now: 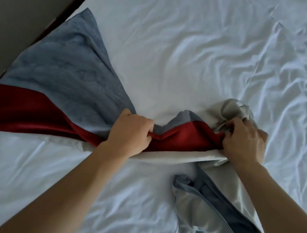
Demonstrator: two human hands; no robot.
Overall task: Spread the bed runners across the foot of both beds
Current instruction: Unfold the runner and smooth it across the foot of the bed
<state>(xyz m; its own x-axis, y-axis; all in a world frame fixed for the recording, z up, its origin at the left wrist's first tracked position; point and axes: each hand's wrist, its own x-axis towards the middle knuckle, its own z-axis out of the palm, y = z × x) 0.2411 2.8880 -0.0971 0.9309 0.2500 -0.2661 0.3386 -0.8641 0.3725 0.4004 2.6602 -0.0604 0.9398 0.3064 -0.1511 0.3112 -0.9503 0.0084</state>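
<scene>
A bed runner (61, 67), blue-grey with a dark red band and a pale grey lining, lies partly spread on the white bed sheet (179, 41). Its left part is flat and reaches the bed's left edge. Its right part is bunched and twisted into a heap. My left hand (132, 131) grips the red band near the middle of the runner. My right hand (243, 143) grips the bunched fabric where red band and grey lining meet. A folded-over end of the runner lies below my right forearm, blue side and lining both showing.
The wrinkled white sheet covers the whole bed, with deep creases at the right. A dark bed-frame edge (82, 1) runs diagonally at the upper left, with grey floor (21, 9) beyond it.
</scene>
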